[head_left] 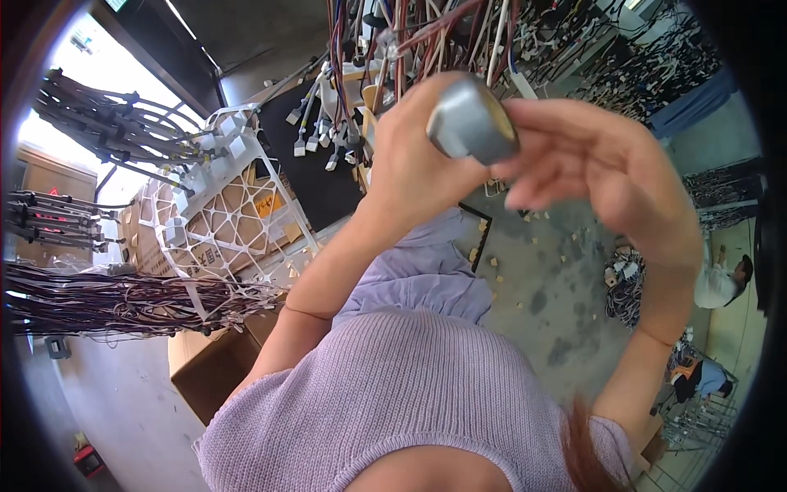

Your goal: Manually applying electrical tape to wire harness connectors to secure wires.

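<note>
A roll of grey tape is gripped in my left hand, whose fingers wrap around it from the left side. Its shiny outer face is turned toward me, and part of the yellowish core shows at the right rim. My right hand is at the roll's right edge, with its fingers bent and apart. Motion blurs those fingers a little, and the roll partly hides their tips. Just beyond both hands hangs a bundle of coloured wires.
White connectors on cables lie over a black surface at the far left. A white lattice rack carries cable bundles beside cardboard. Small yellowish scraps dot the grey floor. Other people are at the far right.
</note>
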A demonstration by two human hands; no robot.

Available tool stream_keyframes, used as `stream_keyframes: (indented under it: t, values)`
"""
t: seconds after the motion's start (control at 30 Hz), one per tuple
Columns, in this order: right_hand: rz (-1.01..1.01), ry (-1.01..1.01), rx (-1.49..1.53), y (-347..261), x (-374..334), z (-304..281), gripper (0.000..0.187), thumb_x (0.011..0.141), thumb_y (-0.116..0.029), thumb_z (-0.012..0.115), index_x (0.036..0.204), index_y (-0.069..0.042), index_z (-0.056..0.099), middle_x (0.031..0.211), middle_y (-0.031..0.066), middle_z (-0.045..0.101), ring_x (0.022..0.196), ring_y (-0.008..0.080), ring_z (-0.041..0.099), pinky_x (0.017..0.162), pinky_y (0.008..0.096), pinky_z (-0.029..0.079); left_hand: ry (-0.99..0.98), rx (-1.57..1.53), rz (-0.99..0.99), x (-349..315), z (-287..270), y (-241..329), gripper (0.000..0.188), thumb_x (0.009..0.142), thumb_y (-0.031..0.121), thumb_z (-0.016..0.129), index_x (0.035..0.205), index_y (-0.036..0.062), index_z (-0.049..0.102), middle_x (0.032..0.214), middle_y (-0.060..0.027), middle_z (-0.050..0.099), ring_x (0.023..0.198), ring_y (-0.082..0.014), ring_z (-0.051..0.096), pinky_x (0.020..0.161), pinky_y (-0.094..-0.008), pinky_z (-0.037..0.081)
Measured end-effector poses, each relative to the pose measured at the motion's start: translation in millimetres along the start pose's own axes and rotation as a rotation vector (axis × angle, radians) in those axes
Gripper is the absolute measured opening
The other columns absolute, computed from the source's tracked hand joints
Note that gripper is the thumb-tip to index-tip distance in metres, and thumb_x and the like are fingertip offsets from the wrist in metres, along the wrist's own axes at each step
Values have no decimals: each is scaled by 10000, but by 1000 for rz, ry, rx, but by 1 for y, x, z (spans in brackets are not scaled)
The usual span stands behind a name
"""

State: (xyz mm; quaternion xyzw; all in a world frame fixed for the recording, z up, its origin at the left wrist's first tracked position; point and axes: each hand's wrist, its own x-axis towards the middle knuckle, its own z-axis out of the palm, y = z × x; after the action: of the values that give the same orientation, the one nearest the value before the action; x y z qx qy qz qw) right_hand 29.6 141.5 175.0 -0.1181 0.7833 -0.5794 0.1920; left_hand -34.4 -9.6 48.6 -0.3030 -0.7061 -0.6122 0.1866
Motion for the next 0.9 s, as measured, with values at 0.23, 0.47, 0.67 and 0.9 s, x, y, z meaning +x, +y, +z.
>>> stream_keyframes:
  t: [0.23,0.47,0.67,0.9]
  values:
    - [-350,1,-294,27,31,-28,880,597,-395,887,1280,12,510,1092,31,557,1033,132,542,880,291,436,-741,-1361,-644,-6,-6,1,788,938,679,176,1186,14,517,931,-217,643,741,-245,665,484,-326,535]
    - [-417,-194,-373,41,34,-54,388,699,-181,810,995,-16,621,893,-5,606,843,62,559,763,220,465,-863,-1590,-589,-9,-12,8,541,844,378,575,1062,-117,557,807,-201,625,529,-224,613,349,-246,445]
    - [-112,48,123,29,2,-18,768,735,-593,704,1138,45,559,985,53,608,898,97,563,780,226,448,-112,-353,-225,-5,-13,14,237,781,175,713,921,-3,645,755,-19,639,650,-54,565,583,-234,451]
    - [-438,2,-196,48,29,-33,779,644,-295,869,1251,23,499,1224,67,514,1085,146,512,907,279,411,-655,-1068,-673,-5,-7,17,836,949,646,66,1113,-10,557,846,-202,653,571,-213,630,483,-265,519]
